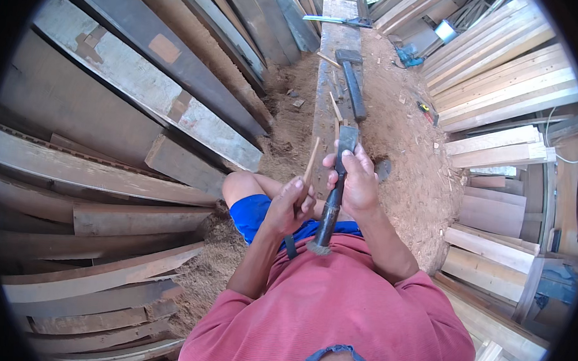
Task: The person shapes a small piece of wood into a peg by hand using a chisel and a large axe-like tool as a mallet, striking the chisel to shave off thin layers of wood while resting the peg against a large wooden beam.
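Note:
My right hand (358, 183) is wrapped round a large chisel (330, 214). Its wide grey blade points away from me, and its black handle, frayed at the butt, reaches back toward my shirt. In my left hand (290, 205) is a slim, tapered wooden stick (311, 162), slanting up beside the chisel without visibly touching it. Beyond the blade lies a narrow plank bench (328, 85). A dark hammer-like tool (354, 86) rests there, its handle toward me. Small wood slivers (335, 106) lie beside it.
A handsaw (338, 20) lies across the bench's far part. Boards (111, 108) line the left, and stacked pale timber (506, 80) the right. A blue power tool (408, 57) and a yellow-red tape measure (425, 109) sit on the sawdust-covered floor (418, 180).

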